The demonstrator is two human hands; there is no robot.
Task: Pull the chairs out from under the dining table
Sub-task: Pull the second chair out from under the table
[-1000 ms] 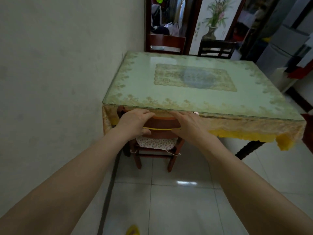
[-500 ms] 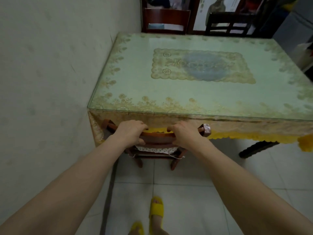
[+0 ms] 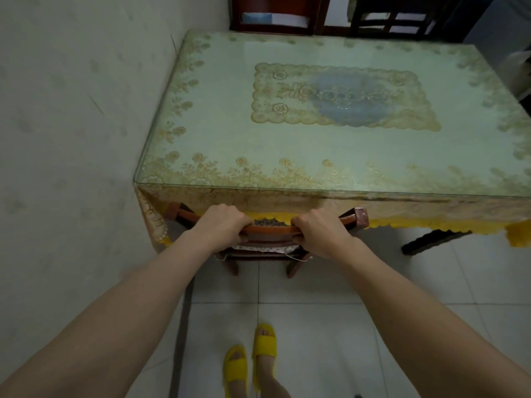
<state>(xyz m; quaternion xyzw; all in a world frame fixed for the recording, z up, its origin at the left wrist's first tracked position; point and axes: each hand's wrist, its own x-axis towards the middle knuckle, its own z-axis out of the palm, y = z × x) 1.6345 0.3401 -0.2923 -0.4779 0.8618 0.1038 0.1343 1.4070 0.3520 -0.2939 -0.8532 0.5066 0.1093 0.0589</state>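
Both the left hand and right hand are clamped on the wooden chair's top rail, which runs crosswise under the worktop's near edge, equally close to each.

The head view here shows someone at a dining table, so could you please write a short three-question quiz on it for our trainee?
1. True or false: both hands grip the top rail of the near chair.
2. How many chairs stand at the far side of the dining table?
3. The near chair's seat is: A) fully clear of the table, B) still mostly under the tablecloth, C) lying on its side.

Key:
1. True: the left hand and right hand are both closed over the rail.
2. Two: a reddish chair and a dark chair.
3. B.
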